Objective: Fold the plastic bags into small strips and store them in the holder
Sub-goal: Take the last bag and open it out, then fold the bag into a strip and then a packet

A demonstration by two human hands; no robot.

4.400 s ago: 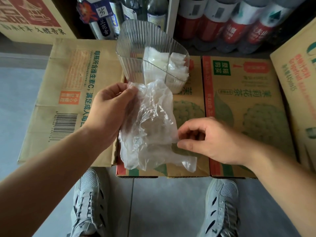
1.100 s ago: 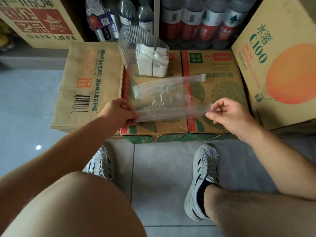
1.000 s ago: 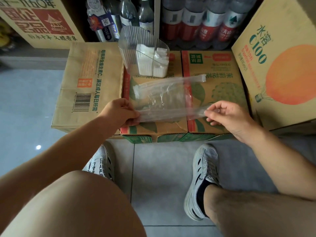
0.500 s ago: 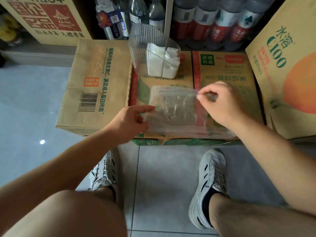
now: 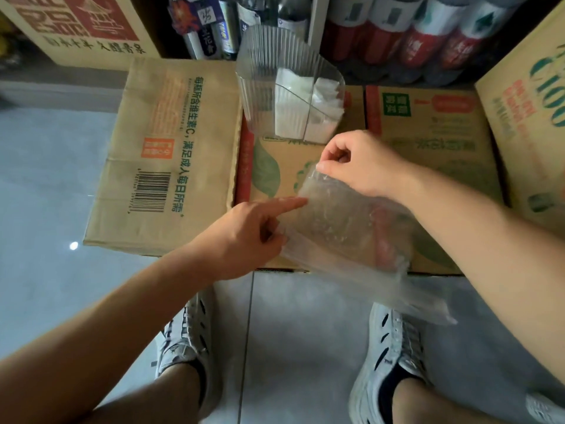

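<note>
A clear plastic bag (image 5: 345, 228) lies folded on the cardboard box with green leaf print (image 5: 275, 166), its right end hanging over the box's front edge. My right hand (image 5: 360, 166) pinches the bag's top left corner between thumb and forefinger. My left hand (image 5: 250, 231) points its forefinger against the bag's left edge, and its other fingers curl at the lower left corner. The ribbed clear holder (image 5: 275, 96) stands behind the bag and contains several folded white bags (image 5: 293, 102) in its compartments.
A plain cardboard box (image 5: 171, 154) sits to the left. A box with orange fruit print (image 5: 529, 117) leans at the right. Bottles (image 5: 397, 35) line the back. My two feet in grey shoes (image 5: 186, 341) rest on the tiled floor below.
The bag's right end has been folded over to the left, making it shorter. My right hand moved left with the top edge, and my left forefinger has come to the left edge.
</note>
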